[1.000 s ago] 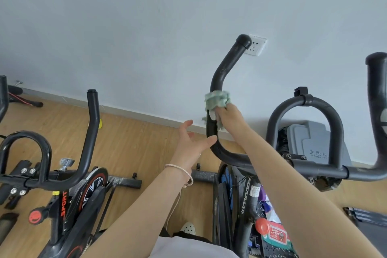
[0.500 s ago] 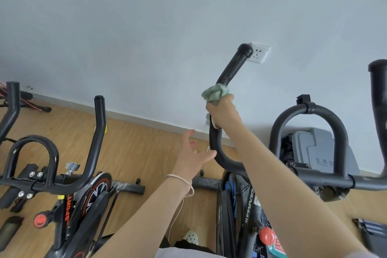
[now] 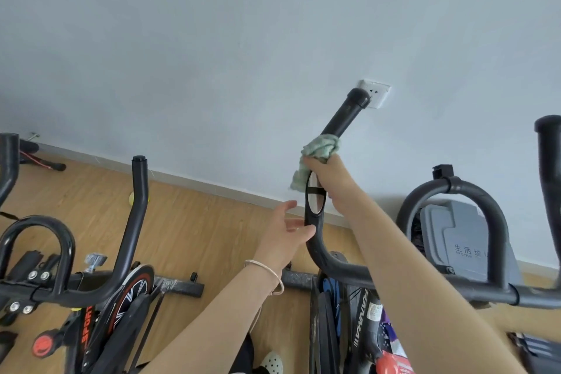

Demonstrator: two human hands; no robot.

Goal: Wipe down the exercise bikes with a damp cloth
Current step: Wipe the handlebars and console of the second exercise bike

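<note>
A black exercise bike handlebar [image 3: 343,121] rises toward the wall in front of me. My right hand [image 3: 331,182] grips a pale green cloth [image 3: 318,150] wrapped round the bar's left horn, just above its silver pulse sensor [image 3: 315,197]. The cloth's loose end hangs down on the left side of the bar. My left hand [image 3: 285,237] is open, fingers spread, with its fingertips by the bar's lower curve; a thin bracelet is on that wrist. The bike's frame and flywheel [image 3: 331,328] sit below my arms.
A second exercise bike [image 3: 100,291] with a red knob and black handlebars stands at the left. A grey bin [image 3: 464,240] is behind the right handlebar loop. A white wall socket [image 3: 376,94] is behind the horn's tip. Wooden floor lies between the bikes.
My right hand has slid the cloth up the horn, from near the bend to above the pulse sensor. My left hand stays open near the lower curve.
</note>
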